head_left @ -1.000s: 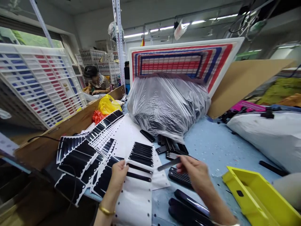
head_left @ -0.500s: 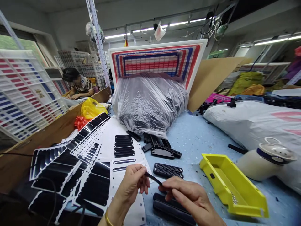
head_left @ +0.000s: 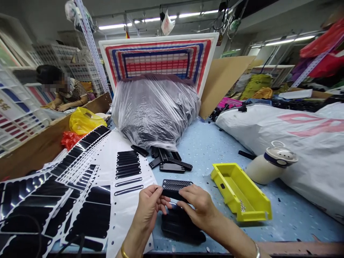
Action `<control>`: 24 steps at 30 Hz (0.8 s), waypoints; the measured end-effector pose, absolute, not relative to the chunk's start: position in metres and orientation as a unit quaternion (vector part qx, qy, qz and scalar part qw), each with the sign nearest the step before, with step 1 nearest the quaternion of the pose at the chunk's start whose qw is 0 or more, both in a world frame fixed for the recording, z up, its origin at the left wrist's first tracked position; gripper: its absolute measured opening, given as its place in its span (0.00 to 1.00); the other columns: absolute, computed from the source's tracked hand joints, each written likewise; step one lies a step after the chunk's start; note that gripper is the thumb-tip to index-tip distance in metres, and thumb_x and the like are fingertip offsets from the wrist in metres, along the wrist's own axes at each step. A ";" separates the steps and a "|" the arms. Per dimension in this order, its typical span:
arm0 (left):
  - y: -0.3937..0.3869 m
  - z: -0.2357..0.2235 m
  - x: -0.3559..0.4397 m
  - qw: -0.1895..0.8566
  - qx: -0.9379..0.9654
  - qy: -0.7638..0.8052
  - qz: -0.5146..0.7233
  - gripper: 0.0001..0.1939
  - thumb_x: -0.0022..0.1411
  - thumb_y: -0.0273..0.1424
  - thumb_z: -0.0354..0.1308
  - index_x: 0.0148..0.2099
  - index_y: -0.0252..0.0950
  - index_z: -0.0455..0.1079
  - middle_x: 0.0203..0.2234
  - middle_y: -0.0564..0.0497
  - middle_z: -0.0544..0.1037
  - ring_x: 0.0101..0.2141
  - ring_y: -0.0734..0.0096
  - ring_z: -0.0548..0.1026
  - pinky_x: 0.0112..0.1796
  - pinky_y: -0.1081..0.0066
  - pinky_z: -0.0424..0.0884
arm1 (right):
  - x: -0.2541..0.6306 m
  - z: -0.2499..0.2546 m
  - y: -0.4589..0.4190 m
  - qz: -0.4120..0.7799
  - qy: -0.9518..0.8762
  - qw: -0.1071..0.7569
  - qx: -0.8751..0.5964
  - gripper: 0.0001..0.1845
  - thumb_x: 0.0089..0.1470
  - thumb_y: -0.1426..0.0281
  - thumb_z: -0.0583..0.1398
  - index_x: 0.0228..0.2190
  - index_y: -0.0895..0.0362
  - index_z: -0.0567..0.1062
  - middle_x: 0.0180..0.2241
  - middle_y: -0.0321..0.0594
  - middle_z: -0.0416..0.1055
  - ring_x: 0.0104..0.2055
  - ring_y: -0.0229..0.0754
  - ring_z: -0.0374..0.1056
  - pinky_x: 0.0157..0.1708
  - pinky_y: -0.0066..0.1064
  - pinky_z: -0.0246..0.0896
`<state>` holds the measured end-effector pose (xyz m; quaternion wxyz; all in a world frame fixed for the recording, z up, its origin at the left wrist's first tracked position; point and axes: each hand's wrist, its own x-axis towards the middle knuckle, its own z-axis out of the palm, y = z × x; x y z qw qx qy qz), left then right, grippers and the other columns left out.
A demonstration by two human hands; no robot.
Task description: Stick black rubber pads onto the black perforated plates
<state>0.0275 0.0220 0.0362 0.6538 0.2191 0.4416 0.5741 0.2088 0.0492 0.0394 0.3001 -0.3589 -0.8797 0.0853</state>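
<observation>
Black textured bar: lower centre of the frame, held level between both hands, mesh-patterned face up, well above the bench and clear of the stack beneath.

Left hand: clenched on the bar's left end in a firm pinch, gold bangle at the wrist.

Right hand: closed on the bar's right end and lower edge, fingers wrapped partly under it, thin metal bangle at the wrist.

Handling: grip confined to the two ends, most of the top face left open, bar kept flat and steady.

Black padded pieces: stacked directly below the hands, partly hidden by them.

White backing sheets: just left of the hands, perforated along the edges, with black strips in rows.

Loose black parts: heaped upper centre, against the foot of a clear plastic bag full of similar dark pieces.

Yellow plastic bin: right of the hands, on the blue speckled bench.

Seated co-worker: upper left, striped top, both hands down at a separate bench.
</observation>
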 end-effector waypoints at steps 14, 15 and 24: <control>0.053 -0.017 0.008 0.425 0.471 0.627 0.452 0.12 0.44 0.31 0.63 0.35 0.33 0.77 0.18 0.54 0.74 0.21 0.69 0.73 0.25 0.71 0.68 | 0.270 0.029 0.083 0.252 -0.781 0.206 -0.532 0.12 0.56 0.64 0.59 0.32 0.56 0.81 0.28 0.41 0.78 0.30 0.44 0.73 0.31 0.33 0.67; 0.056 -0.018 0.010 0.420 0.491 0.627 0.435 0.12 0.44 0.28 0.61 0.35 0.34 0.77 0.18 0.55 0.74 0.21 0.70 0.72 0.27 0.71 0.68 | 0.268 0.025 0.085 0.255 -0.779 0.196 -0.539 0.11 0.56 0.65 0.60 0.31 0.57 0.81 0.29 0.42 0.78 0.31 0.45 0.73 0.32 0.33 0.67; 0.052 -0.022 0.015 0.430 0.546 0.601 0.394 0.08 0.44 0.24 0.58 0.29 0.35 0.76 0.16 0.57 0.68 0.19 0.73 0.66 0.24 0.74 0.61 | 0.267 0.012 0.076 0.241 -0.842 0.153 -0.458 0.09 0.57 0.68 0.59 0.29 0.55 0.80 0.29 0.42 0.76 0.31 0.43 0.72 0.33 0.31 0.66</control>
